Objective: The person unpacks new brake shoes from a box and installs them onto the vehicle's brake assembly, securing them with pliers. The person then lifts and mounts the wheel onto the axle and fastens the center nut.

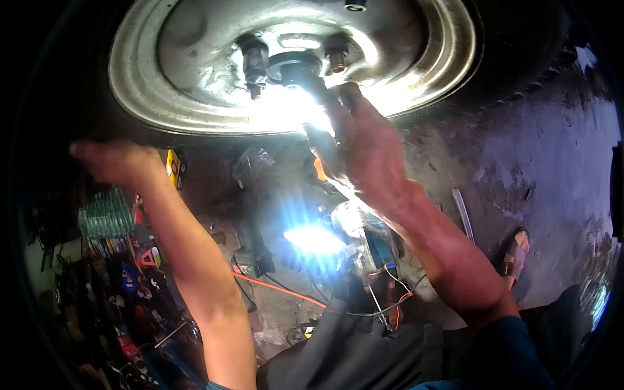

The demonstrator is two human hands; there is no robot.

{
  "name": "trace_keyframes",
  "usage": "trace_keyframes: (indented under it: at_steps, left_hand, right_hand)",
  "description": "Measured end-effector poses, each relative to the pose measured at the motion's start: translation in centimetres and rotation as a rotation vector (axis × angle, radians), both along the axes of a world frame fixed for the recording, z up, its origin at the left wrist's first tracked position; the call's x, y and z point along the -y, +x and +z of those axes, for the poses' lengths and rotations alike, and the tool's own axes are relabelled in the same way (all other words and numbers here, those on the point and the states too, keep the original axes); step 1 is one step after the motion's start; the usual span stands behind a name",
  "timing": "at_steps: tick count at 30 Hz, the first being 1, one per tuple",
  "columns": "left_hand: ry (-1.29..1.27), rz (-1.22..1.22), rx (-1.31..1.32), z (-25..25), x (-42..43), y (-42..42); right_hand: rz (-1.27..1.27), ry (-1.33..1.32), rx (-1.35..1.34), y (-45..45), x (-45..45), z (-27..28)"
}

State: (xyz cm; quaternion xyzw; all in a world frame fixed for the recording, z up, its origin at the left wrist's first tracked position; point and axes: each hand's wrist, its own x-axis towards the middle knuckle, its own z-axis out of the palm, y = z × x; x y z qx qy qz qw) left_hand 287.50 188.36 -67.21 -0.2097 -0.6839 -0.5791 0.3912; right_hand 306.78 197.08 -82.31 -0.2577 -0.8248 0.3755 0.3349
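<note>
A shiny round metal wheel [140, 78] with studs fills the top of the view, brightly lit at its lower part. My right hand [367, 140] is raised just below its centre, fingers curled round something dark that glare and shadow keep me from making out. Near the hub, a threaded stud [337, 62] stands to the right and a dark stud with a nut [255, 65] to the left. My left hand [117, 159] is at the left, by the dark edge of the tyre, its fingers lost in shadow.
A bright lamp [314, 239] shines below the wheel, beside a device with wires [361, 240]. An orange cable [279, 287] crosses the floor. Tools and parts [130, 286] lie at the left, near a yellow box [172, 166]. A sandalled foot [517, 253] and a metal bar [463, 214] are right.
</note>
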Motion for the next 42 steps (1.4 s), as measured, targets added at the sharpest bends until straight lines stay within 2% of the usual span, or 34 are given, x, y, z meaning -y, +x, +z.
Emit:
trace_keyframes:
  at_steps: [7, 8, 12, 15, 21, 22, 23, 24, 25, 26, 27, 28, 30, 31, 32, 34, 36, 39, 40, 42]
  left_hand:
    - [-0.063, 0.105, -0.087, 0.1, 0.2, -0.1]
    - [-0.038, 0.126, -0.076, 0.2, 0.2, -0.2]
    - [-0.020, 0.122, -0.120, -0.1, 0.2, -0.8]
    - [-0.011, 0.099, -0.103, 0.0, 0.4, -0.8]
    - [0.014, 0.093, -0.110, 0.4, 0.4, -0.7]
    - [-0.060, 0.195, -0.162, 0.1, 1.1, -2.4]
    - [-0.238, 0.332, -0.185, 0.1, 2.7, -5.2]
    - [-0.588, 0.644, -0.252, 0.3, 4.9, -8.3]
    - [-1.049, 1.091, -0.347, 0.3, 7.4, -10.9]
    - [-1.391, 1.412, -0.469, -0.2, 9.5, -13.0]
    - [-1.556, 1.516, -0.549, 0.1, 11.7, -15.0]
    - [-1.527, 1.437, -0.631, 0.7, 13.7, -18.4]
    - [-1.476, 1.274, -0.789, 2.2, 17.7, -25.1]
    - [-1.435, 1.201, -0.752, 2.3, 16.9, -23.4]
    - [-1.392, 1.129, -0.717, 2.5, 15.8, -21.2]
    - [-1.334, 1.063, -0.670, 2.4, 14.8, -18.8]
    - [-1.335, 1.147, -0.689, 2.5, 15.0, -18.9]
    - [-1.414, 1.342, -0.636, 1.9, 13.3, -17.9]
    - [-1.453, 1.376, -0.524, 1.8, 12.2, -16.3]
    - [-1.370, 1.322, -0.468, 1.5, 11.6, -15.9]
  right_hand:
    - [-0.026, 0.082, -0.135, -0.8, -0.6, 0.7]
    - [-0.079, 0.275, -0.199, -1.6, -1.0, 0.1]
    - [0.035, 0.224, -0.106, -0.4, -1.4, 0.1]
    - [0.059, 0.215, -0.193, -0.8, -1.7, 0.4]
    - [0.199, 0.027, -0.273, -0.8, -2.1, -0.7]
    - [0.252, -0.094, -0.194, 0.1, -2.0, -0.5]
    - [0.240, -0.156, -0.149, 0.4, -1.6, -1.0]
    - [0.226, -0.217, -0.104, 0.8, -1.2, -1.5]
    - [0.230, -0.155, -0.101, 1.6, -1.0, -2.5]
    - [0.232, -0.093, -0.099, 2.3, -0.9, -3.5]
    - [0.130, -0.034, -0.173, 3.5, 0.0, -4.6]
    - [0.023, 0.024, -0.241, 4.6, 0.9, -5.7]
    - [-0.177, 0.041, -0.120, 9.3, -0.1, -8.5]
    - [-0.270, 0.045, -0.070, 11.9, -0.5, -10.3]
    - [-0.418, 0.172, 0.134, 15.3, -1.0, -12.6]
    - [-0.943, -0.337, 0.266, 20.8, -3.6, -16.6]
    - [-1.062, -0.270, 0.288, 28.4, -5.0, -22.0]
    - [-1.205, -0.231, 0.599, 32.8, -6.7, -18.7]
    - [-1.182, -0.226, 0.623, 34.0, -7.2, -19.4]
    - [-1.117, -0.223, 0.659, 35.3, -8.3, -21.3]
